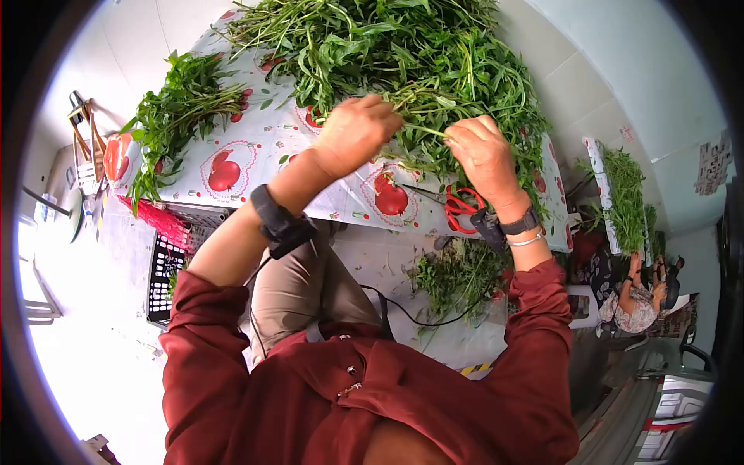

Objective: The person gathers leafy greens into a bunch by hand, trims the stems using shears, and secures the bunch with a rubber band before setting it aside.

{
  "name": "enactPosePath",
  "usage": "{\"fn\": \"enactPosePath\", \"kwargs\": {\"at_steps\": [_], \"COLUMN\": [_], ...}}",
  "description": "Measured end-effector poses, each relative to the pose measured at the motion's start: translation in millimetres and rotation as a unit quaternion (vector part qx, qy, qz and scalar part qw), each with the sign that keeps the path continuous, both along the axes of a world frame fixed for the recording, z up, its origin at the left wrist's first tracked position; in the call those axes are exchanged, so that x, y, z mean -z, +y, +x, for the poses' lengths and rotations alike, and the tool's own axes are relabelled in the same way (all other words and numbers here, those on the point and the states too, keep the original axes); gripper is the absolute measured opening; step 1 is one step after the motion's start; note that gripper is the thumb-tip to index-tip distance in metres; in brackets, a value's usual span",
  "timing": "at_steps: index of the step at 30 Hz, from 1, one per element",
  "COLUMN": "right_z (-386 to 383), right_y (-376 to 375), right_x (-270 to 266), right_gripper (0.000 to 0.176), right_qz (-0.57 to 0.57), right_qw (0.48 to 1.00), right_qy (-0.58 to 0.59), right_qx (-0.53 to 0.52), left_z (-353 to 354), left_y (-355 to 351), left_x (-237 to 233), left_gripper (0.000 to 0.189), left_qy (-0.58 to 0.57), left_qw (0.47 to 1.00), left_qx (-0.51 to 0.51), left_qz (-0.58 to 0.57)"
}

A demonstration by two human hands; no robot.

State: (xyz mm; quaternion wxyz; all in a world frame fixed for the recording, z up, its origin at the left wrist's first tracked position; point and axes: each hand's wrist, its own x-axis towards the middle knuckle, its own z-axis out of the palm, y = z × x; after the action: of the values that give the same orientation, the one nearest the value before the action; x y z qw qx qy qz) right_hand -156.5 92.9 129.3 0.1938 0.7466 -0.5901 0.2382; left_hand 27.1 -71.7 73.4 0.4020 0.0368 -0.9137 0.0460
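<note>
Heap of leafy green stems on table.
Left hand, right hand: fingers closed on stems; red scissors near.

One camera covers the scene. It is mounted on the person's head and faces forward and steeply down. The lens is a fisheye: the frame is circular with a dark border. The wearer's red shirt fills the bottom edge at closest range. The left hand and right hand sit near centre, close, at the greens. The table occupies the upper half. A second person appears small at the right rim.
</note>
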Motion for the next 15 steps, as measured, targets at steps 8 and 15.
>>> {"fn": "enactPosePath", "kwargs": {"at_steps": [8, 15], "right_z": [-21, -75], "right_y": [17, 52], "right_x": [8, -2], "right_gripper": [0.017, 0.015], "right_qz": [0.006, -0.062], "right_qw": [1.0, 0.987], "right_qy": [-0.015, -0.061], "right_qx": [0.022, 0.134], "left_z": [21, 38], "left_y": [-20, -41], "left_x": [11, 12], "left_gripper": [0.009, 0.008], "left_qy": [-0.022, 0.035], "left_qw": [1.0, 0.987], "left_qx": [-0.012, -0.1], "left_qz": [-0.002, 0.118]}}
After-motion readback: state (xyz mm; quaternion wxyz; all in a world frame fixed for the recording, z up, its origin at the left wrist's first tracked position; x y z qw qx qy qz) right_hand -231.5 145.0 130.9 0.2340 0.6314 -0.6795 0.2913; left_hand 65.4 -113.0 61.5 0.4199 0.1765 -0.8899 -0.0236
